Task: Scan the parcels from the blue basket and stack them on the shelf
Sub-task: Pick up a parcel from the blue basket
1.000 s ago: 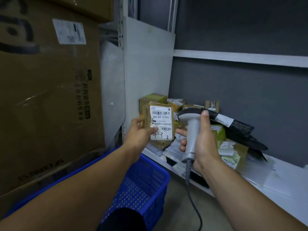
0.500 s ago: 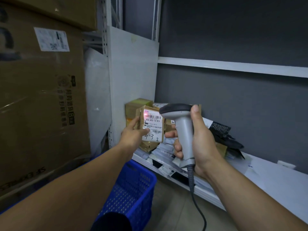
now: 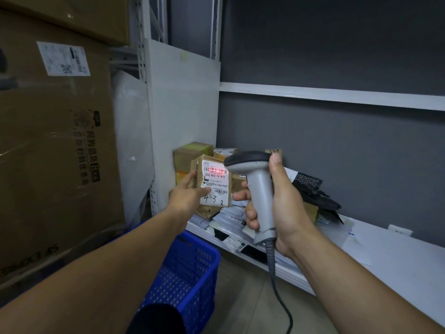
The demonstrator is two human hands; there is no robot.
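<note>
At shelf (image 3: 397, 259) front: parcel (image 3: 198, 166) held up over blue basket (image 3: 192, 273), label (image 3: 216, 182) facing scanner (image 3: 255, 174).
L hand (image 3: 190, 196): fingers grip parcel's left edge, thumb on label.
R hand (image 3: 284, 208): wrapped round scanner grip, index by trigger.
Beam: red line (image 3: 218, 170) on top barcode.
Tip: hold label flat & steady, thumb off codes.

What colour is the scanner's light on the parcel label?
Red, on the label over its top barcode; head view.
</note>
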